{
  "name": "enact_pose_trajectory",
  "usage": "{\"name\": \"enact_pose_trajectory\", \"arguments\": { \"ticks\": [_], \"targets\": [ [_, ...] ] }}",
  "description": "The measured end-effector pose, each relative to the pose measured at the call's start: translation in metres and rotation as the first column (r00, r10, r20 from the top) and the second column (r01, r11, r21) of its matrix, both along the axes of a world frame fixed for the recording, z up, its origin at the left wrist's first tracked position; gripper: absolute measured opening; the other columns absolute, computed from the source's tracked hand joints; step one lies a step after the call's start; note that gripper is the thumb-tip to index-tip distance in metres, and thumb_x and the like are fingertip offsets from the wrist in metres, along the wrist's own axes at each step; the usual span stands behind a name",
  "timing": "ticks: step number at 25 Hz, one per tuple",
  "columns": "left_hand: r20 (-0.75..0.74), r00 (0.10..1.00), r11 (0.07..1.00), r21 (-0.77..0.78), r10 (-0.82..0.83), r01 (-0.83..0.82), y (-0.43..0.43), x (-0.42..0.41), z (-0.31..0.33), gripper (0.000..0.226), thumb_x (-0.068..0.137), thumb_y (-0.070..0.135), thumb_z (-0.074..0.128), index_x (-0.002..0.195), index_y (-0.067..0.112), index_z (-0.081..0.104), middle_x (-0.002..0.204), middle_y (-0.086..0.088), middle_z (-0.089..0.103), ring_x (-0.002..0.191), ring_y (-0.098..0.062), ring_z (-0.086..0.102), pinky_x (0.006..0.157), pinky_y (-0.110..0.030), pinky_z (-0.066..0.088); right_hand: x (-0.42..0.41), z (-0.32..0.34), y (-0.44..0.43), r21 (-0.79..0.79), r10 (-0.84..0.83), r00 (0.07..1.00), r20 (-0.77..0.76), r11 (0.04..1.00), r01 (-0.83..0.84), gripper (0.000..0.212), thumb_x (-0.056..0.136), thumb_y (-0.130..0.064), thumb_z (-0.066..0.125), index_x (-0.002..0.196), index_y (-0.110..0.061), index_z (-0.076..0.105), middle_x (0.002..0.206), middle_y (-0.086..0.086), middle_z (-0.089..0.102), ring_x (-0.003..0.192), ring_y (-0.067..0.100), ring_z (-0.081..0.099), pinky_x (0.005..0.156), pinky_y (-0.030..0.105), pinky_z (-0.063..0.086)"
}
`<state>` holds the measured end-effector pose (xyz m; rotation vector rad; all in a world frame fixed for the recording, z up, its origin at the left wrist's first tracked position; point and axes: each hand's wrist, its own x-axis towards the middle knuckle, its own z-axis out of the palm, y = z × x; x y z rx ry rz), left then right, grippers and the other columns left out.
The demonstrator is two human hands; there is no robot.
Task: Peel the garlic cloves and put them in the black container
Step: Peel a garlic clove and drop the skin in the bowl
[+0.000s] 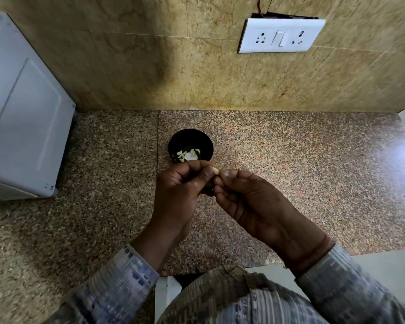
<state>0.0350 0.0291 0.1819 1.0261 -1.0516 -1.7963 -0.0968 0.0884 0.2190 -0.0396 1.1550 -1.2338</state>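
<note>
A pale garlic clove [215, 170] is pinched between my two hands, just in front of the black container [206, 139]. My left hand [180, 190] grips the clove with thumb and curled fingers. My right hand [246, 197] pinches its right end with fingertips. The round black container stands on the speckled granite counter [313, 174], and several peeled cloves [188, 155] lie at its bottom. My left hand's knuckles hide part of the container's near rim.
A grey-white appliance [21, 118] stands at the left against the tiled wall [150, 66]. A white switch and socket plate [281, 36] is mounted on the wall at upper right. The counter's front edge [372, 253] steps down at right.
</note>
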Motion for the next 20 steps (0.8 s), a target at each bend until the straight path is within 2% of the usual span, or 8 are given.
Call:
{"name": "enact_pose_trajectory", "arguments": {
  "ticks": [2,4,10,12,14,17,19,20],
  "targets": [
    [-0.112,0.994,0.987,0.157,0.003,0.015,0.003,-0.003,0.001,0.009,0.083,0.012,0.072,0.086,0.014,0.080,0.086,-0.010,0.076,0.078,-0.020,0.071,0.068,-0.031,0.058,0.000,-0.001,-0.001,0.011,-0.023,0.997,0.079,1.000,0.022,0.009,0.086,-0.008,0.067,0.094,-0.006,0.069,0.079,0.008,0.072,0.065,0.012,0.070,0.059,0.022,0.061],
    [-0.163,0.987,0.972,0.230,-0.009,0.047,0.002,-0.002,-0.001,0.011,0.078,0.016,0.071,0.084,0.014,0.081,0.083,-0.008,0.075,0.075,-0.018,0.068,0.066,-0.029,0.057,0.000,-0.001,-0.001,0.030,-0.040,0.989,0.140,0.999,0.036,0.010,0.085,-0.008,0.065,0.094,-0.006,0.070,0.079,0.007,0.071,0.064,0.011,0.069,0.057,0.021,0.060],
    [-0.149,0.988,0.967,0.241,-0.050,0.085,-0.002,0.005,-0.003,0.010,0.091,0.009,0.064,0.096,0.004,0.072,0.081,-0.007,0.072,0.069,-0.015,0.063,0.060,-0.027,0.055,-0.001,0.001,0.001,0.020,0.013,0.985,0.170,1.000,-0.016,0.016,0.088,-0.008,0.063,0.081,-0.006,0.078,0.076,0.005,0.069,0.062,0.010,0.067,0.056,0.020,0.059],
    [-0.093,0.994,0.986,0.152,-0.051,0.064,-0.004,0.010,-0.003,0.010,0.092,0.008,0.066,0.097,0.005,0.074,0.087,-0.011,0.074,0.074,-0.017,0.067,0.065,-0.029,0.058,-0.001,0.001,0.001,-0.029,0.023,1.000,0.016,0.999,-0.022,0.014,0.089,-0.009,0.066,0.083,-0.007,0.078,0.079,0.008,0.071,0.065,0.013,0.068,0.060,0.023,0.060],
    [-0.038,0.998,0.997,0.068,-0.046,0.048,-0.007,0.013,0.000,0.010,0.091,0.006,0.067,0.097,0.006,0.076,0.086,-0.013,0.075,0.077,-0.019,0.070,0.069,-0.030,0.059,-0.001,-0.001,0.000,-0.100,0.021,0.957,-0.290,0.994,-0.053,0.008,0.094,-0.007,0.067,0.091,-0.004,0.075,0.081,0.011,0.072,0.070,0.018,0.069,0.065,0.027,0.060],
    [0.045,0.998,0.999,-0.021,-0.049,0.050,-0.007,0.016,0.004,0.015,0.092,0.000,0.069,0.095,0.011,0.078,0.082,-0.010,0.077,0.076,-0.021,0.073,0.069,-0.032,0.061,0.000,-0.004,0.000,-0.198,-0.036,0.748,-0.662,0.972,-0.128,0.003,0.095,-0.001,0.069,0.094,-0.002,0.072,0.078,0.011,0.074,0.071,0.023,0.071,0.068,0.033,0.061],
    [0.153,0.988,0.983,-0.177,-0.025,0.052,-0.007,0.019,0.004,0.014,0.092,0.003,0.072,0.096,0.015,0.078,0.080,-0.007,0.077,0.075,-0.021,0.075,0.069,-0.033,0.061,0.000,-0.005,0.000,-0.204,-0.053,0.603,-0.796,0.962,-0.183,0.003,0.093,-0.004,0.073,0.092,-0.007,0.074,0.075,0.007,0.075,0.069,0.021,0.073,0.067,0.035,0.062],
    [0.232,0.973,0.950,-0.305,0.010,0.063,-0.007,0.021,0.002,0.012,0.092,0.006,0.074,0.097,0.016,0.078,0.079,-0.004,0.077,0.074,-0.020,0.075,0.068,-0.033,0.061,0.001,-0.006,0.001,-0.193,-0.054,0.520,-0.852,0.957,-0.217,0.003,0.093,-0.008,0.074,0.091,-0.010,0.074,0.074,0.004,0.074,0.067,0.019,0.072,0.066,0.034,0.061]
  ]
}}
